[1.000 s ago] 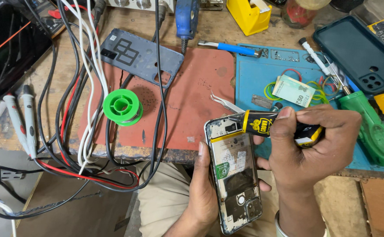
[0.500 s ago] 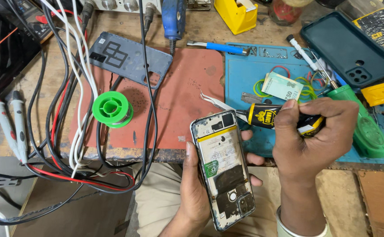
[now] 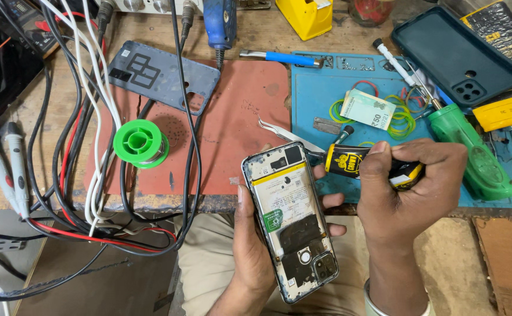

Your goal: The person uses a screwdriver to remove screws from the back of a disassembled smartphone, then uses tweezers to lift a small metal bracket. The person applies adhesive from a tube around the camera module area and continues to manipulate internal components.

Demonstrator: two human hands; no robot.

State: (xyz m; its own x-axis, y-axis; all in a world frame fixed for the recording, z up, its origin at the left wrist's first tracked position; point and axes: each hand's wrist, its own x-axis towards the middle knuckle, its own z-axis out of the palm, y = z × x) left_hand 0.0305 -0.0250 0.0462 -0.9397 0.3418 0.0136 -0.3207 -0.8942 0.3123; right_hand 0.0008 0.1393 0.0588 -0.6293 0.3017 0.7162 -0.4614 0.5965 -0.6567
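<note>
Phone (image 3: 291, 219) tilted further, left hand (image 3: 253, 251) gripping; right hand (image 3: 405, 187) fingers clenched round screwdriver (image 3: 367, 164), tip hidden.

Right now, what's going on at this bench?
A person holds an opened phone in the left hand, back cover off, insides facing up. The right hand grips a yellow-and-black screwdriver, its tip at the phone's top edge. The grey back cover lies on the red mat, near a green solder spool. Tweezers rest just above the phone, and a dark green phone case sits at the far right.
</note>
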